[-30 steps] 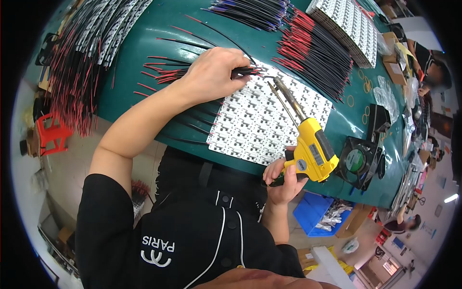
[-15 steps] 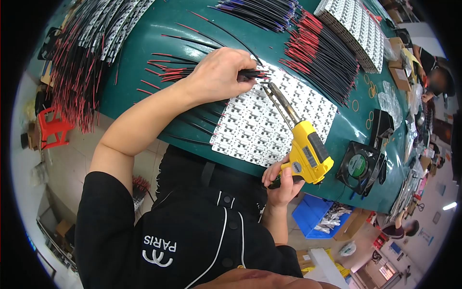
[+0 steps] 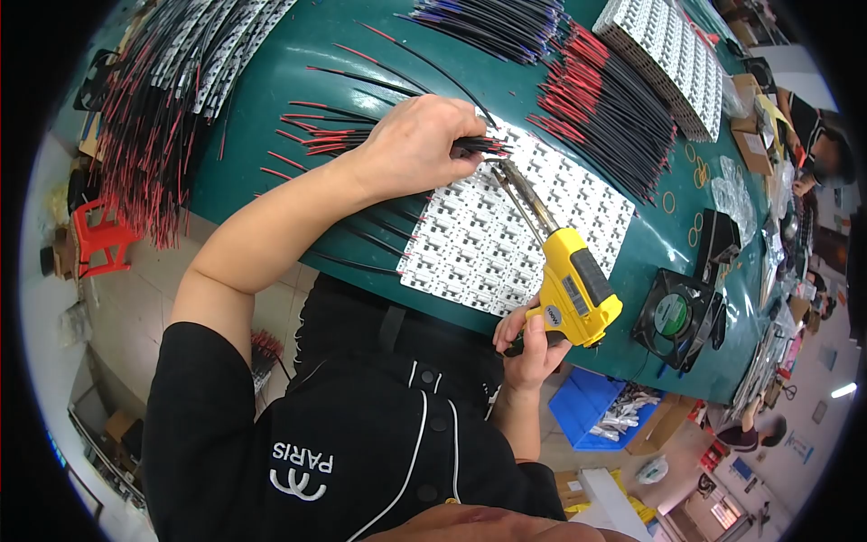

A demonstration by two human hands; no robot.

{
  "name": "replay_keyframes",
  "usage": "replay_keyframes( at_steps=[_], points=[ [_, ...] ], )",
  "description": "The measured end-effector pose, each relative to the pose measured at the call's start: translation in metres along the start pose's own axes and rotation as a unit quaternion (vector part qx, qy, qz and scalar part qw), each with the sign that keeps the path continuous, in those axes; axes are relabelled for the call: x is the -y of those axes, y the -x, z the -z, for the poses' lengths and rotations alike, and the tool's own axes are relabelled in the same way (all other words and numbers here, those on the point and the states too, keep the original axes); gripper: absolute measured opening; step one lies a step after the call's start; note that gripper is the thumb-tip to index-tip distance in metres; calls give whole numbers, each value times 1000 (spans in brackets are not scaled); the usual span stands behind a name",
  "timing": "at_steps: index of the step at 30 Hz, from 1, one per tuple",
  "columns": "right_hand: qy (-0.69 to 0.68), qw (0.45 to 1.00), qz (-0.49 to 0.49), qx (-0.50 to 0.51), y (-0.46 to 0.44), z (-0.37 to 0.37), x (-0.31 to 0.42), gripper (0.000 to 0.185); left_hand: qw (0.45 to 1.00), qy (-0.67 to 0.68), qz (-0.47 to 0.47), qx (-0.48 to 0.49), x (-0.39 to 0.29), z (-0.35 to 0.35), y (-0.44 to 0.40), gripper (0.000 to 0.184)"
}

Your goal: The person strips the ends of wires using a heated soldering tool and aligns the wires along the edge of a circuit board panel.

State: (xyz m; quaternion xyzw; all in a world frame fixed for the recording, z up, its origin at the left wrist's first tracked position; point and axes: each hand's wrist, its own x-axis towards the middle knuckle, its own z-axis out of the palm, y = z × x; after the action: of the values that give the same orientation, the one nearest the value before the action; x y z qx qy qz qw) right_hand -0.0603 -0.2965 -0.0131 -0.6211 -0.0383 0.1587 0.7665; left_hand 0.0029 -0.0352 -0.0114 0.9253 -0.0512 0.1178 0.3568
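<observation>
A bundle of black wires with red ends [image 3: 481, 145] is pinched in my left hand [image 3: 423, 143], its fingers closed above the upper left part of a white circuit board panel [image 3: 533, 221]. My right hand [image 3: 533, 348] wraps the handle of a yellow soldering gun [image 3: 578, 280] at the panel's lower edge. The gun's metal tip reaches up to just below the wire ends; whether it touches the board or a wire I cannot tell. Several wires stick out from the panel's left side, passing under my left forearm.
On the green table [image 3: 271, 194] lie black and red wires [image 3: 610, 113], blue-tipped wires [image 3: 492, 23] and stacked panels [image 3: 664, 63]. Wired boards [image 3: 172, 99] hang over the left edge. A fan [image 3: 670, 314] stands right; a blue bin [image 3: 582, 406] sits below. Other people are at far right.
The soldering gun has shifted very slightly left and its tip sits a little lower. My left hand keeps its grip on the wires, and the view has moved a touch.
</observation>
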Motion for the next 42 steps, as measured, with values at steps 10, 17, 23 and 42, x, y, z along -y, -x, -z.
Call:
replay_keyframes(
  at_steps=[10, 17, 23, 42],
  points=[
    [-39, 999, 16, -11, 3, 4, 2, 47, 1000, -5, 3, 15, -1, 2, 0, 20],
    [-51, 999, 14, -10, 7, 8, -8, 32, 997, 50, 30, 46, 1, 7, -3, 25],
    [-26, 1000, 2, 0, 6, 6, -6, 31, 997, 52, 14, 48, 2, 8, -4, 25],
    [3, 1000, -5, -13, 5, -1, -1, 30, 997, 55, -37, 43, 5, 6, -4, 20]
  ],
)
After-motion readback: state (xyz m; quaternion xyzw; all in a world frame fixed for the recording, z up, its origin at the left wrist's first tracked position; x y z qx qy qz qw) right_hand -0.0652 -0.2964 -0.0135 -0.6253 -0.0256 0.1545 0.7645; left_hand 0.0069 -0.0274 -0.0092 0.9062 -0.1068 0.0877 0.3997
